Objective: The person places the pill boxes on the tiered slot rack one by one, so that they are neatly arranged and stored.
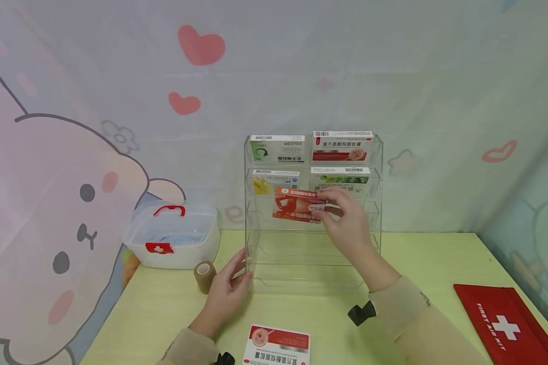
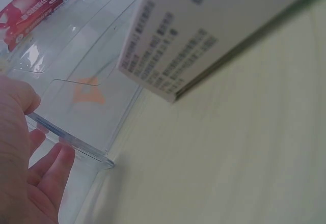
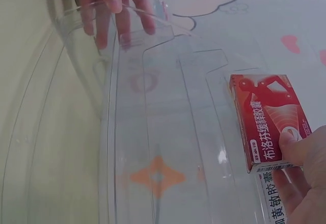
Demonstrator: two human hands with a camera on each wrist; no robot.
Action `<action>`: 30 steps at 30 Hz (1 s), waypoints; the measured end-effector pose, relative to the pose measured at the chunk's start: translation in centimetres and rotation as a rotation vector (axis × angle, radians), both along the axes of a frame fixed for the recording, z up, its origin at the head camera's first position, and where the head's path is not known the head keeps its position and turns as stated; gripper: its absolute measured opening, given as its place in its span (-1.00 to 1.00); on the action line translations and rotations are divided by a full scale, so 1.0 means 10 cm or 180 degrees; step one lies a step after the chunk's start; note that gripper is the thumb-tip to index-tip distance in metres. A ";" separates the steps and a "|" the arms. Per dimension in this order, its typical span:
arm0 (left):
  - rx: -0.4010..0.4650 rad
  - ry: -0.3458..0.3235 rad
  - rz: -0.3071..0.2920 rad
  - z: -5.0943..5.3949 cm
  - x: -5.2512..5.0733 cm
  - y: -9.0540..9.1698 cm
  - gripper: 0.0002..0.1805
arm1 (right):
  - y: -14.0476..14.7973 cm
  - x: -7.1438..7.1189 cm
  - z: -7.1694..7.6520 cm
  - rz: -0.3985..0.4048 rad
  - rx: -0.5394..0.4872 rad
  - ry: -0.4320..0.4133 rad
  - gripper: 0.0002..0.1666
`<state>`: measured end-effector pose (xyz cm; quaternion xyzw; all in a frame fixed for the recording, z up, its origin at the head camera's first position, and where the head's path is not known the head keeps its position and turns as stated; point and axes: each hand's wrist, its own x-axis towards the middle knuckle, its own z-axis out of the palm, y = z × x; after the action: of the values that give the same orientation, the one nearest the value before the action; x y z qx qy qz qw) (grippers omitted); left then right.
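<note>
My right hand point(image 1: 348, 223) pinches a red medicine box point(image 1: 297, 205) by one end, in front of the middle tiers of a clear acrylic display rack point(image 1: 301, 274). In the right wrist view, the thumb presses the front of this box point(image 3: 270, 117) and the fingers are partly hidden behind it. My left hand point(image 1: 228, 291) holds the rack's lower left side. The left wrist view shows the thumb on one side of the clear panel point(image 2: 71, 137) and fingers on the other. Two white-and-green boxes point(image 1: 277, 149) point(image 1: 340, 177), a white-and-red box point(image 1: 342, 148) and a yellow-and-white box point(image 1: 276, 182) fill the upper tiers.
Another white-and-red medicine box point(image 1: 277, 347) lies at the table's front. Left of the rack are a brown bandage roll point(image 1: 205, 278) and a white first-aid case point(image 1: 173, 256) with a red handle. A red first-aid pouch point(image 1: 507, 319) lies at right. A printed cloth hangs behind.
</note>
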<state>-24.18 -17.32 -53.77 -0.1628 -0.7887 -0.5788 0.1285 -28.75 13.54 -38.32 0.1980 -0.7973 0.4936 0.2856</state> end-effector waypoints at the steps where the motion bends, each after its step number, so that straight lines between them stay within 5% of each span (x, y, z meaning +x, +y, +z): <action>1: -0.0001 -0.0008 -0.0003 0.00 0.00 0.00 -0.29 | 0.00 -0.02 0.01 -0.0021 0.0034 0.0011 -0.52; 30: 0.0005 0.0037 -0.0019 -0.01 0.00 -0.01 -0.30 | -0.31 -0.18 -0.18 0.0143 0.0043 -0.0300 -0.58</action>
<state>-24.14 -17.42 -53.84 -0.1684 -0.7870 -0.5788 0.1314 -30.60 10.42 -40.09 0.1944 -0.8085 0.5033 0.2352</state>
